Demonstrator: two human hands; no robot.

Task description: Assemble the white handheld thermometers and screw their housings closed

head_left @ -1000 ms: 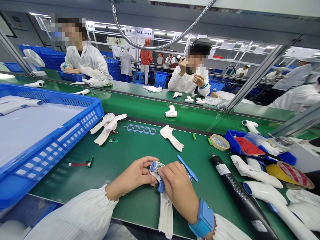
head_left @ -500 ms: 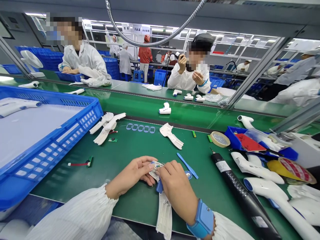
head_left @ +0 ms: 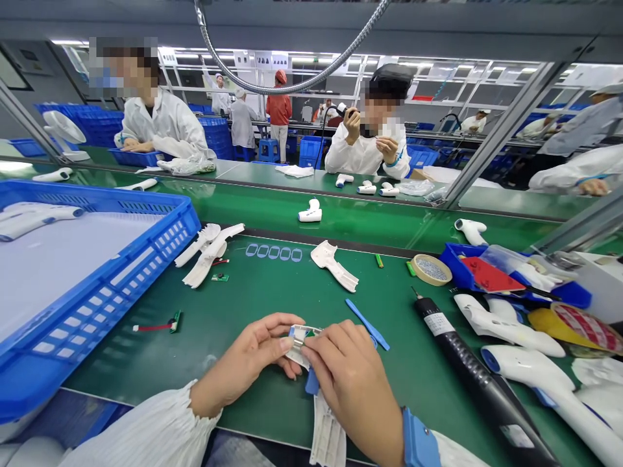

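At left, blue perforated plastic crate [head_left: 34, 383]. Next, green circuit board [head_left: 176, 322] with red wire [head_left: 154, 327]; beyond, white plastic half-shells [head_left: 208, 261]. Near middle, pinched in half-curled left hand [head_left: 253, 353]: open white gun-shaped plastic housing [head_left: 325, 423]. Over its right side, hiding much of it, right hand [head_left: 353, 383], fingers bent close; cannot tell if gripping. Just right, slim blue plastic strip [head_left: 364, 320]; farther right, black cylindrical screwdriver [head_left: 467, 363], glossy white gun-shaped casings [head_left: 530, 374].

The shell [head_left: 328, 428] before you is white with a blue part [head_left: 312, 383]; the piece inside [head_left: 310, 333], half hidden, looks green. Your wristband [head_left: 419, 440] is blue, your sleeves [head_left: 141, 428] white, your worktop [head_left: 233, 295] green, your screwdriver [head_left: 470, 364] black.
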